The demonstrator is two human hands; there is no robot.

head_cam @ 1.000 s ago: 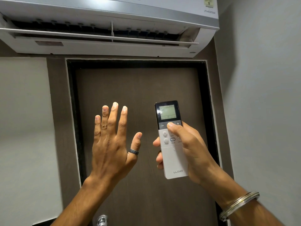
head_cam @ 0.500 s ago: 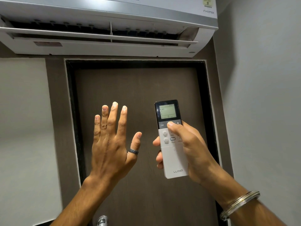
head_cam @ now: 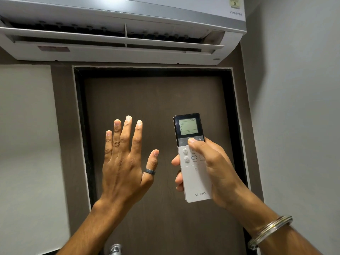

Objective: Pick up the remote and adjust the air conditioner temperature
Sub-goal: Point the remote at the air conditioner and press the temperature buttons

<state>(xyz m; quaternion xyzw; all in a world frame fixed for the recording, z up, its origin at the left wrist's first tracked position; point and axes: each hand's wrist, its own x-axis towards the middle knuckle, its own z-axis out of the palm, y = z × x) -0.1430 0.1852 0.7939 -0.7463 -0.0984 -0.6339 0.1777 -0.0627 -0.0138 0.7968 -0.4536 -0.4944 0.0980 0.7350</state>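
My right hand (head_cam: pixel 215 168) grips a white remote (head_cam: pixel 195 183) with a black top and a lit screen, held upright and aimed at the air conditioner. The thumb rests on the grey strip between the minus and plus buttons. The white air conditioner (head_cam: pixel 117 52) hangs on the wall above, its flap open. My left hand (head_cam: pixel 125 162) is raised beside the remote, palm away from me, fingers spread, holding nothing. A dark ring sits on its thumb.
A dark brown door (head_cam: pixel 156 107) in a black frame fills the middle below the unit. A metal door handle (head_cam: pixel 115 249) shows at the bottom edge. A grey wall (head_cam: pixel 298 107) is close on the right, a pale wall (head_cam: pixel 25 126) on the left.
Both hands and the remote stay almost still. The view has shifted slightly and the thumb stays on the grey button strip.
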